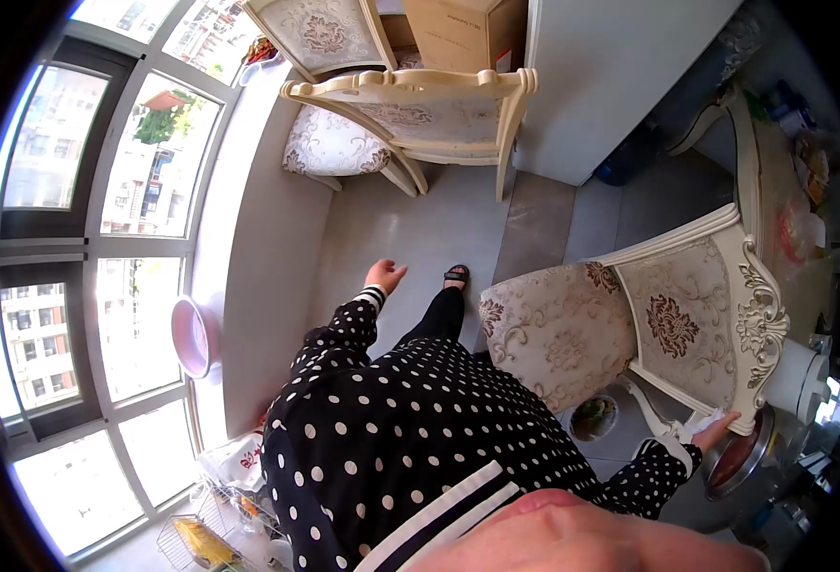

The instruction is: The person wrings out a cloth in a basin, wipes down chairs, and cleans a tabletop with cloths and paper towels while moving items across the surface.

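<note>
My left hand (387, 275) hangs over the grey floor, its fingers apart and nothing in them. On the right, my right hand (716, 432) is at the lower corner of a cream carved chair's back (677, 324), beside something white. Its fingers are partly hidden, so I cannot make out whether they grip the frame. The chair's patterned seat (558, 338) lies in front of my body. Below the chair, a round bowl (594, 418) with something green in it stands on the floor.
More cream chairs (420, 114) and a cardboard box (458, 33) stand ahead. A pink basin (194, 337) rests on the window ledge at left. A wire rack (196, 543) is at lower left. A metal basin (739, 458) and a cluttered table are at right.
</note>
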The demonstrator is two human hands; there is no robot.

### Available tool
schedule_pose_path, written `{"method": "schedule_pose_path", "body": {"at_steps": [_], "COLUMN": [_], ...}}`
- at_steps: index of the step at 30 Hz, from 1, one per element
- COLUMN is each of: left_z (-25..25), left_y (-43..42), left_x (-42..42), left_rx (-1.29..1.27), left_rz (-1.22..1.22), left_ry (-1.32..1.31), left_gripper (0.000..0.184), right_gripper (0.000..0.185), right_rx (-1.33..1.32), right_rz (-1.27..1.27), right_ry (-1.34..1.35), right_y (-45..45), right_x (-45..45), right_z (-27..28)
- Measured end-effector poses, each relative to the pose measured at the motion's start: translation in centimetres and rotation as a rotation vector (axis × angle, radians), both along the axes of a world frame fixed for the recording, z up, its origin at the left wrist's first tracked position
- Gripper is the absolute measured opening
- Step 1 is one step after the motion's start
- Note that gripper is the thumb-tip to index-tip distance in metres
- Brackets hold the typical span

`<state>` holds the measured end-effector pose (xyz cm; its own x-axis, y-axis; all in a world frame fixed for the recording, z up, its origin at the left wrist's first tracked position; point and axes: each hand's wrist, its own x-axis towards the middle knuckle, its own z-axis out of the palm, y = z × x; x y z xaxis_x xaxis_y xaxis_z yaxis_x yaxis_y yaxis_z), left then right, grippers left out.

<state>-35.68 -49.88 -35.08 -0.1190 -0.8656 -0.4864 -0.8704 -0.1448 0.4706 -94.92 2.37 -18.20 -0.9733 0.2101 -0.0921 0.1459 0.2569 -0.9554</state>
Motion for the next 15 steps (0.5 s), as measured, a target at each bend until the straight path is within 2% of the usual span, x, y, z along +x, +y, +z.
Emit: {"method": "schedule_pose_path", "body": {"at_steps": [3, 6, 7, 9, 10, 12, 14, 15], "left_z": [1.1, 8.4, 9.3, 12.9, 14.9, 16.4, 18.0, 18.3], "left_y": [-1.3, -1.3, -1.1, 1.4, 2.1, 4.4, 6.9, 7.4], "left_x": [-14.6, -31.9, -37.9, -47.0, -50.2, -55.5, -58.0, -58.6], "left_rx": [-0.009, -0.187, -0.206, -0.019, 0.040, 0.091, 0.225, 0.350], "left_rz": [-0.274, -0.748, -0.863, -0.779, -0.802, -0.847, -0.806, -0.791], "left_ry": [0.432, 0.615, 0.722, 1.051, 1.065, 1.110, 1.157, 1.196], "left_gripper": [0.058, 0.068, 0.076, 0.087, 0.099, 0.101, 0.097, 0.102], "right_gripper": [0.079, 0.084, 0.086, 0.082, 0.080, 0.077, 0.074, 0.071], "right_rx": [0.060, 0.065, 0.089, 0.052, 0.065, 0.054, 0.041, 0.056], "right_rz": [0.048, 0.005, -0.041, -0.008, -0.034, -0.054, -0.018, -0.046], "right_ry": [0.041, -0.088, -0.164, -0.061, -0.018, -0.031, -0.022, -0.056], "right_y": [-0.1, -0.2, 1.6, 0.0, 2.3, 1.8, 1.0, 0.5], "right_x": [0.6, 1.3, -0.2, 1.2, -0.9, -0.5, 0.1, 0.3], "right_z": [1.0, 1.7, 0.1, 0.9, -1.8, -1.5, -0.9, -0.4]}}
